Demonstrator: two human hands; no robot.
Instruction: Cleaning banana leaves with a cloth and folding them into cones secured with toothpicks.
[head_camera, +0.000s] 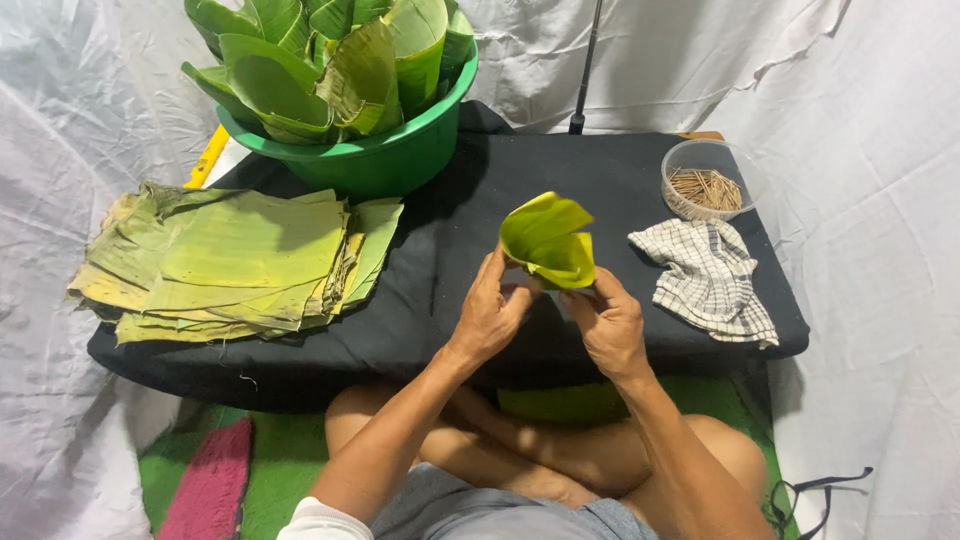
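**Folded leaf held in both hands above worktop**

Head view: The left hand (490, 312) and right hand (607, 322) meet over the black-covered worktop (560, 175), each grip pinching the lower edge of a folded leaf cup (548, 243), which is raised clear of the surface. Judged light, pliant and prone to tearing along its ribs; best held at the overlapped base fold, where the fingers now sit, with gentle pressure. To the left lies a stack of flat cut leaves (235, 262); behind it, a green basin (385, 150) filled with more leaf cups. To the right, a checked cloth (708, 275) and a clear container of small sticks (705, 180).
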